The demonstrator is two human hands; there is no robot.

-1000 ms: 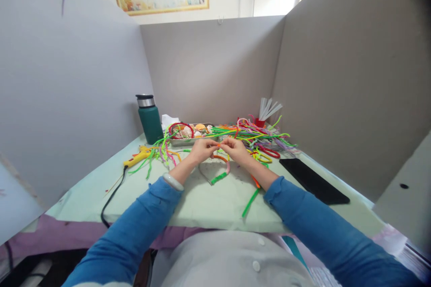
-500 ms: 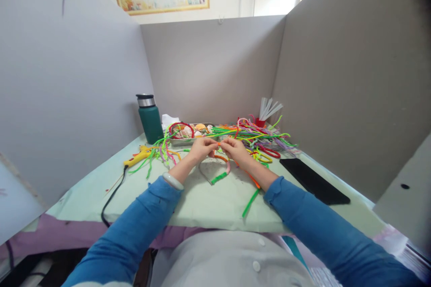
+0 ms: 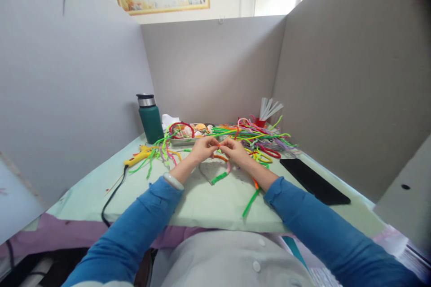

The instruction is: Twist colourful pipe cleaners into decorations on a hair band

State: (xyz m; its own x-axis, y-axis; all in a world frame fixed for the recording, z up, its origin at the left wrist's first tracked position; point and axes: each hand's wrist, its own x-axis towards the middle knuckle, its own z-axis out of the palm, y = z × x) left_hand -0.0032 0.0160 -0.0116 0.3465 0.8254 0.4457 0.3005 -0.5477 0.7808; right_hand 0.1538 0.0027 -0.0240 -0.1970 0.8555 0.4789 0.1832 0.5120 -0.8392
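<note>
My left hand [image 3: 205,149] and my right hand [image 3: 233,150] meet above the middle of the table, thumbs and fingertips pinched together. Between them is a small bit of orange pipe cleaner [image 3: 219,145], mostly hidden by the fingers. Just below lies a headband [image 3: 219,177], partly wrapped in green, pink and orange fuzzy stem, with a bare grey stretch on its left side. Near my right forearm are a loose green pipe cleaner [image 3: 251,204] and an orange end [image 3: 256,184].
A yellow glue gun [image 3: 137,158] with a black cord lies left, before a green bottle [image 3: 151,121]. Behind my hands are a metal tray [image 3: 178,142] of small decorations and a heap of pipe cleaners [image 3: 266,134]. White sticks [image 3: 268,110] stand in a red cup; a black slab [image 3: 314,181] lies right.
Both hands stay nearly in place, their fingertips a little closer together. Less of the orange pipe cleaner shows between them and by my right wrist.
</note>
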